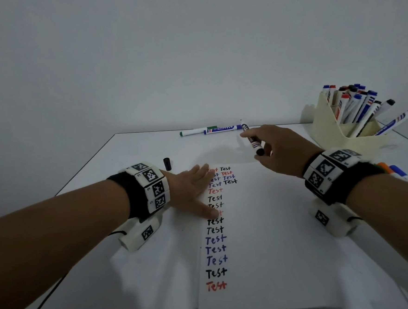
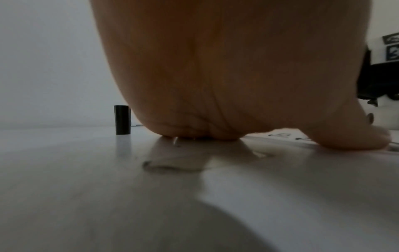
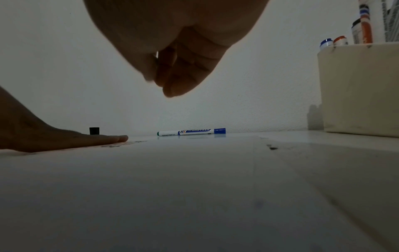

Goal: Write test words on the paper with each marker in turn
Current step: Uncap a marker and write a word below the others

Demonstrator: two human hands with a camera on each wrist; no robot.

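A white paper (image 1: 264, 234) lies on the table with columns of "Test" written in black, red and blue. My left hand (image 1: 198, 191) lies flat, with straight fingers pressing the paper's upper left part. My right hand (image 1: 254, 140) hovers above the paper's far end and pinches a black marker (image 1: 252, 137), tip pointing away and up. Its black cap (image 1: 167, 163) stands upright on the table beyond the left hand, and shows as the cap (image 2: 122, 120) in the left wrist view. In the right wrist view the right hand's fingers (image 3: 172, 73) are curled together above the table.
A green marker (image 1: 194, 131) and a blue marker (image 1: 220, 129) lie end to end at the table's far edge. A cream holder (image 1: 328, 124) with several markers stands at the back right. More markers (image 1: 396, 170) lie by the right wrist. The wall is close behind.
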